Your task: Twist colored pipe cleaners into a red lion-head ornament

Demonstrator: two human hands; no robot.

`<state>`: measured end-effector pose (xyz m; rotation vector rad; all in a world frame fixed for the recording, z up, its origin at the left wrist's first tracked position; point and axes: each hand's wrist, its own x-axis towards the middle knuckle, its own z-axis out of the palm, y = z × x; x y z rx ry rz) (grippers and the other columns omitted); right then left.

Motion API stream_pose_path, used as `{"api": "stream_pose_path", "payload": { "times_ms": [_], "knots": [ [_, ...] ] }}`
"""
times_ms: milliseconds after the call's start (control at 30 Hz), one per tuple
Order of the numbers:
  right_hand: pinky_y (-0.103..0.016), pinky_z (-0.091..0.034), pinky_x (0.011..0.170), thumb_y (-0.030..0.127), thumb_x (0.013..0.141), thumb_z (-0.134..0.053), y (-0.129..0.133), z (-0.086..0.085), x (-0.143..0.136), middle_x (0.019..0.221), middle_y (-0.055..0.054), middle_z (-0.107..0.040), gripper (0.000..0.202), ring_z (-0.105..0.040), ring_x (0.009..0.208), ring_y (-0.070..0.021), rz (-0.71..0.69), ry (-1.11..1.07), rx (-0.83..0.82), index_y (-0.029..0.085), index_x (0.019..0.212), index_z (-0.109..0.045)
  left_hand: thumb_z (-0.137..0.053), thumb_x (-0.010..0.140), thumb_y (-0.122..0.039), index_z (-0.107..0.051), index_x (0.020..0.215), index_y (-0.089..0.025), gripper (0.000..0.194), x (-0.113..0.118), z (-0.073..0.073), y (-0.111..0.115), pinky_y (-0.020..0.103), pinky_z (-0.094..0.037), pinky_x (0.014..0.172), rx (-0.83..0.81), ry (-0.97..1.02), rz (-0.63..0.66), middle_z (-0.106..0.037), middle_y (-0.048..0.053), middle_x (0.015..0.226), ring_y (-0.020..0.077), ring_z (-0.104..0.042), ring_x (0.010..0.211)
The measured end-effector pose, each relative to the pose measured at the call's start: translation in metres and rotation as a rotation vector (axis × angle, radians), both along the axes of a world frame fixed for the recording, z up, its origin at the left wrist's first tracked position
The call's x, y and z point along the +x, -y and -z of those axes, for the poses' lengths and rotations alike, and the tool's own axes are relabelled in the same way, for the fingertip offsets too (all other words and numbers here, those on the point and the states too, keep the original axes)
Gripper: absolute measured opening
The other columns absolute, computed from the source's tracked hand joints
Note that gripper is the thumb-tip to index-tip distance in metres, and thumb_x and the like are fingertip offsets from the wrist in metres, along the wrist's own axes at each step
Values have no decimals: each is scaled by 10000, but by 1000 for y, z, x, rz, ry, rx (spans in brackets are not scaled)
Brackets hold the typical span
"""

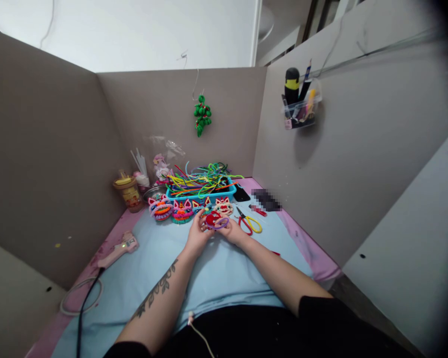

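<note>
Between my hands is a red pipe-cleaner piece [211, 219] with a purple loop on its near side. My left hand [197, 232] is closed on its left side, and my right hand [232, 231] pinches the right side near the purple loop. Just beyond them stands a row of colourful pipe-cleaner animal heads: an orange-and-purple one [160, 209], a pink one [182, 211], a blue one [201, 205] and a cream one [224, 206]. My hands partly cover the blue one. Scissors [254, 224] with red and yellow handles lie right of my right hand.
A blue basket [201, 196] of loose pipe cleaners stands behind the heads. A pink glue gun [119, 248] with a cord lies at left, near a drink cup [129, 191]. Grey partitions [179, 99] enclose the table. A clear box [302, 112] of tools hangs at right.
</note>
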<state>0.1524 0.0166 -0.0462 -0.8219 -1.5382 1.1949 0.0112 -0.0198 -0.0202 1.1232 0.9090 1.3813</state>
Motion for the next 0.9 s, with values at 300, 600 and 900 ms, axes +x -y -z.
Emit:
{"api": "stream_pose_path", "payload": {
  "times_ms": [300,600,900],
  "knots": [
    [-249,-462,613,269,716,-578,3,-1,0,924,-30,-574,278,-565,779,-144,127,163,179,192,971,-498,-725,497,-73,-373,1244,-201,837,-4,3,-6,260,-475,737,15,58,-106,-567,121,1134,185,-606,908],
    [-289,-451,733,112,810,-422,25,-15,1,899,-66,-617,339,-561,831,-184,196,664,743,223,1099,-560,-723,447,-65,-384,1229,-210,864,-3,-1,-2,257,-465,693,-142,181,-119,-593,98,1082,167,-622,819],
    [-290,-436,724,127,817,-457,25,-14,0,956,-77,-626,301,-561,854,-193,261,826,878,228,1072,-581,-699,421,-34,-433,1171,-168,807,0,-5,2,251,-459,698,-166,232,-2,-662,62,908,165,-622,786]
  ]
}}
